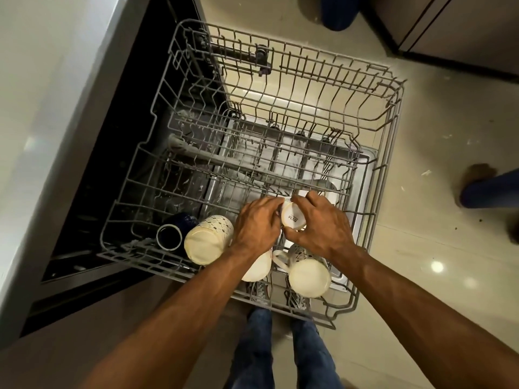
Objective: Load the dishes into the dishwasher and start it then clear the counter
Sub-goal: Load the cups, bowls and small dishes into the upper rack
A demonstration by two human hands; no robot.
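- Head view, nearest first: the person's own legs in blue jeans (280,349) stand on the pale tiled floor (421,276) just below the front edge of the pulled-out upper rack (393,113).
- Both forearms reach forward over that front edge into the rack.
- An upturned cream mug with a handle (307,276) sits at the rack's near edge, under the right wrist; a second cream mug (257,269) is partly hidden under the left forearm beside it.
- To the left, a patterned cream mug (207,238) lies tilted with its base toward the camera, and a dark blue mug (170,237) rests just beside it, near the rack's left front corner.
- The left hand (257,226) and right hand (320,228) are close together, both clamped on a small white cup (293,217), fingers curled round its sides; the cup's base, printed with lettering, faces up, and it is held at the middle of the rack, toward the front.
- Beyond the hands the rack's wire tines stand bare, with the lower rack (280,153) and open door visible through them.
- Left of the rack lies the dark dishwasher opening (120,153), below a pale table edge (42,108).
- At the far right another person's foot and blue trouser leg (486,186) show on the floor.
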